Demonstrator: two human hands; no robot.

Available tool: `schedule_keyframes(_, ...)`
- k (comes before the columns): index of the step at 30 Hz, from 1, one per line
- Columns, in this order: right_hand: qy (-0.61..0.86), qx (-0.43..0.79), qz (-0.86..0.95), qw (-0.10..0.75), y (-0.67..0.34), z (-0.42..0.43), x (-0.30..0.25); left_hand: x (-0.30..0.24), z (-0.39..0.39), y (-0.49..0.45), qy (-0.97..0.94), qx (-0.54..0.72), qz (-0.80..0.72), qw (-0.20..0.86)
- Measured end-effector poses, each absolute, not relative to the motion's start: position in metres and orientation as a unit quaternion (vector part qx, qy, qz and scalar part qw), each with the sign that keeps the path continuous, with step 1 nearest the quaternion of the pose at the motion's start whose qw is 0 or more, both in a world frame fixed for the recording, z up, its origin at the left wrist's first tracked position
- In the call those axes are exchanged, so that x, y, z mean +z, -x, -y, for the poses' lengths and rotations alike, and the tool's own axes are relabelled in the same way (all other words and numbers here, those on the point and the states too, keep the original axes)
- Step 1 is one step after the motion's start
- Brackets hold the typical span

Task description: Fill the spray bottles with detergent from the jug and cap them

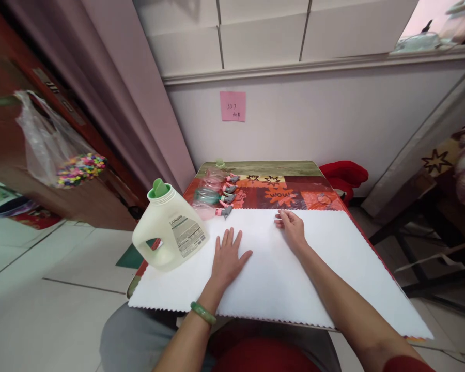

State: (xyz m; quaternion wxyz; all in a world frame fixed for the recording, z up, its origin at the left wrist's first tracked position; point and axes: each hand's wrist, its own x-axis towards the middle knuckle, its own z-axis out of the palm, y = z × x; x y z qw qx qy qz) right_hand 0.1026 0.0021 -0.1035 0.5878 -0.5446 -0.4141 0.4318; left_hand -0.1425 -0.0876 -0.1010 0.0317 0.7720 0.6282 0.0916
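My left hand (227, 257) lies flat, fingers spread, on a white cloth (333, 268) that covers the near part of a small table. A green bangle circles that wrist. My right hand (290, 226) rests palm down near the cloth's far edge, fingers stretched out. Neither hand holds anything. A large white detergent jug (169, 227) with a green cap stands on the cloth's left corner, just left of my left hand. Three small spray bottles (214, 196) lie on their sides beyond the cloth.
The table (256, 168) wears a red and orange patterned cover and stands against a white wall with a pink note (233, 106). A plastic bag (54, 150) hangs at the left. A red object (343, 174) sits behind the table's right corner. Furniture crowds the right.
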Motion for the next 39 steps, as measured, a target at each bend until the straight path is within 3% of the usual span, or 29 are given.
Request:
schedule_keyframes(8, 0.522, 0.448, 0.407, 0.601, -0.106, 0.0, -0.117, -0.118, 0.086, 0.149, -0.777, 0.15, -0.612, 0.025)
schedule_keyframes(14, 0.522, 0.457, 0.414, 0.589, -0.106, 0.0, -0.113, -0.086, 0.05, 0.141, -0.706, 0.375, -0.601, 0.011)
schedule_keyframes(20, 0.529, 0.464, 0.413, 0.578, -0.104, -0.001, -0.11, -0.042, 0.017, 0.1, -0.669, 0.474, -0.537, 0.2)
schedule_keyframes(28, 0.527, 0.464, 0.414, 0.579, -0.107, -0.002, -0.099, -0.075, 0.031, 0.048, -0.554, 0.487, -0.569, 0.365)
schedule_keyframes(39, 0.526, 0.424, 0.486, 0.555, -0.106, 0.008, -0.089, -0.082, 0.039, 0.033, -0.473, 0.511, -0.557, 0.453)
